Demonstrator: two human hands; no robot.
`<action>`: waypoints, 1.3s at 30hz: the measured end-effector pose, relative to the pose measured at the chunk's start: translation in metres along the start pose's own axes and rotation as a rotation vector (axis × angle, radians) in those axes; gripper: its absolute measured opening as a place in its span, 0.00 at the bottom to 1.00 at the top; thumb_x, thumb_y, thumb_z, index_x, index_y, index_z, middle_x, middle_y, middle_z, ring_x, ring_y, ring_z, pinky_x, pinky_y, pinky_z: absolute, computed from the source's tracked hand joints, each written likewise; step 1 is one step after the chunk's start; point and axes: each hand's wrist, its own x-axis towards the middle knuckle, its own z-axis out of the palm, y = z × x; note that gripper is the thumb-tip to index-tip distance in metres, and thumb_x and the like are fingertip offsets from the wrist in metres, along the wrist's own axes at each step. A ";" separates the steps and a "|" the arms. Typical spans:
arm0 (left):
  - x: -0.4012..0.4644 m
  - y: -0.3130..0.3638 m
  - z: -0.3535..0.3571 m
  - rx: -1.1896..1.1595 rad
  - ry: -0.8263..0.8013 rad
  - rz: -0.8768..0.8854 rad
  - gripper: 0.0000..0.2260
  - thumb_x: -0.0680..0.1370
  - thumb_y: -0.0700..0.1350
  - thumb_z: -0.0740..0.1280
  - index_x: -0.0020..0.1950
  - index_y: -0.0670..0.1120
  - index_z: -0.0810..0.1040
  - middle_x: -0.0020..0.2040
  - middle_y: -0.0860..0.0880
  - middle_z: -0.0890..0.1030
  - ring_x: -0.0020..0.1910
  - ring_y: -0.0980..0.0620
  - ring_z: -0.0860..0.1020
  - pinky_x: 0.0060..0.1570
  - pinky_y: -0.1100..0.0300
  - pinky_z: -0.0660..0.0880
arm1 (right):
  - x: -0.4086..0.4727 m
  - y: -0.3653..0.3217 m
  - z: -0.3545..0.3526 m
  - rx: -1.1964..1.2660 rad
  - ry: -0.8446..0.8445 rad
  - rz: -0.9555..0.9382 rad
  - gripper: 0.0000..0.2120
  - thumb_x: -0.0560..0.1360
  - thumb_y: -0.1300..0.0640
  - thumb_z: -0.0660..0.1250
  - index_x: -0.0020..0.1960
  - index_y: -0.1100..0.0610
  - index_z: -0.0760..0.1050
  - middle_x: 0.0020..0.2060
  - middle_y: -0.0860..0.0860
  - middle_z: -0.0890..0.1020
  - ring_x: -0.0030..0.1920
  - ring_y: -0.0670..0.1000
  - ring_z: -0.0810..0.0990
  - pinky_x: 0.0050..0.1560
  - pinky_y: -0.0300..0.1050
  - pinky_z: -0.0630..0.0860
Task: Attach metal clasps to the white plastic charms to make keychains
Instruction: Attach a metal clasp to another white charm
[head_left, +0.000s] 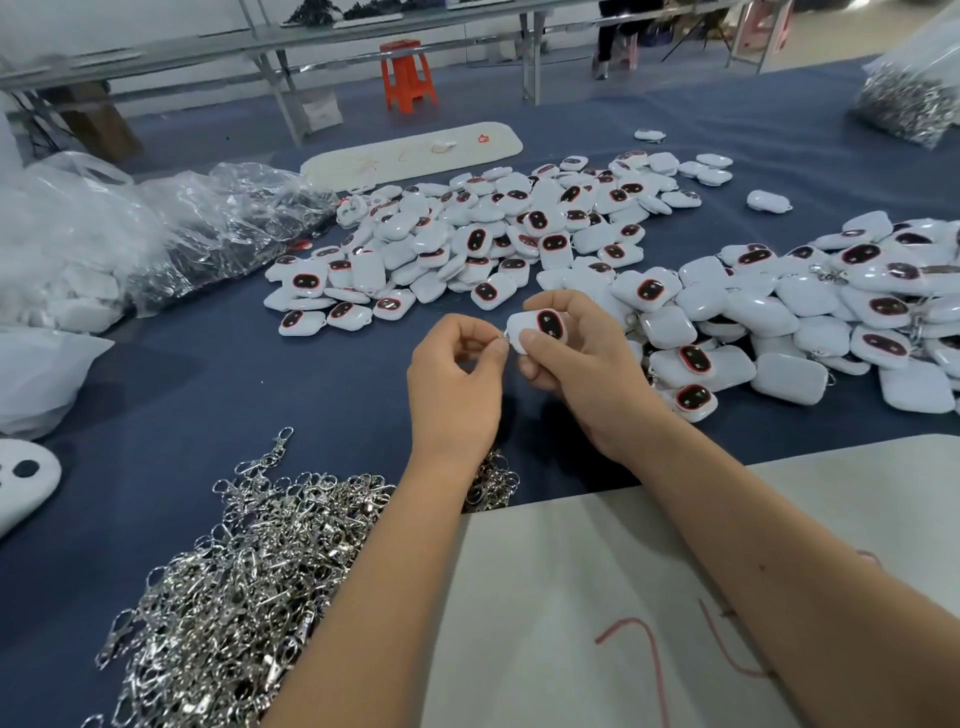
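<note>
My right hand grips a white plastic charm with a dark red-rimmed oval face, held above the blue table. My left hand pinches a small metal clasp ring right against the charm's left corner. Most of the clasp is hidden by my fingers. A big heap of loose silver clasps lies at the near left. Loose white charms are spread over the middle of the table. A second pile of charms, some with clasps showing, lies on the right.
Clear plastic bags lie at the left, one holding clasps. A bag of clasps sits at the far right. A white board with red marks is under my forearms. Another white board lies far back. An orange stool stands beyond the table.
</note>
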 end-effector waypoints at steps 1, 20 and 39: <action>0.001 0.000 0.001 -0.090 0.009 -0.060 0.04 0.78 0.36 0.71 0.45 0.44 0.81 0.39 0.50 0.85 0.39 0.56 0.82 0.43 0.65 0.77 | 0.000 -0.001 0.000 0.015 0.015 -0.003 0.09 0.81 0.66 0.67 0.61 0.59 0.74 0.34 0.48 0.80 0.33 0.46 0.78 0.34 0.36 0.75; 0.002 0.004 -0.007 -0.560 0.080 -0.385 0.05 0.79 0.33 0.71 0.46 0.42 0.84 0.35 0.48 0.85 0.36 0.53 0.81 0.42 0.60 0.79 | -0.002 0.001 -0.001 -0.015 -0.082 -0.038 0.14 0.77 0.65 0.75 0.61 0.57 0.80 0.34 0.51 0.85 0.29 0.47 0.73 0.28 0.38 0.70; 0.020 -0.006 -0.034 -0.285 -0.353 -0.286 0.07 0.78 0.32 0.71 0.44 0.42 0.84 0.33 0.48 0.83 0.33 0.55 0.81 0.36 0.63 0.77 | -0.003 0.008 0.003 -0.210 0.071 -0.144 0.04 0.78 0.54 0.76 0.48 0.50 0.81 0.29 0.50 0.78 0.25 0.48 0.75 0.23 0.41 0.70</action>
